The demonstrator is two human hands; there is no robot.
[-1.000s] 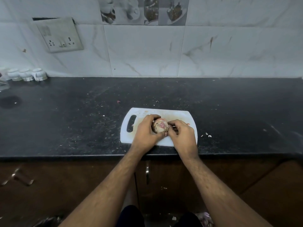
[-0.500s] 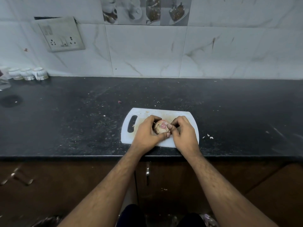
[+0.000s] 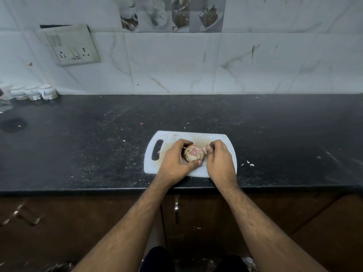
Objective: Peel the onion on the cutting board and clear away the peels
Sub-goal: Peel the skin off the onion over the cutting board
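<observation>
An onion (image 3: 194,154) with tan, papery skin and pink patches sits on a white cutting board (image 3: 169,136) near the counter's front edge. My left hand (image 3: 175,160) grips the onion from the left, fingers curled over its far side and thumb under its near side. My right hand (image 3: 219,159) is at the onion's right side, its thumb and fingers pinching a bit of skin at the upper right. The onion's lower part is hidden by my hands.
The black counter (image 3: 78,146) carries small peel scraps (image 3: 248,163) right of the board. Three small white jars (image 3: 33,92) stand at the far left by the tiled wall, under a socket plate (image 3: 72,48). Brown cabinet doors with a handle (image 3: 176,212) lie below the counter's edge.
My right hand has shifted from the onion's near right side up to its upper right, pinching skin there. The left hand keeps its grip.
</observation>
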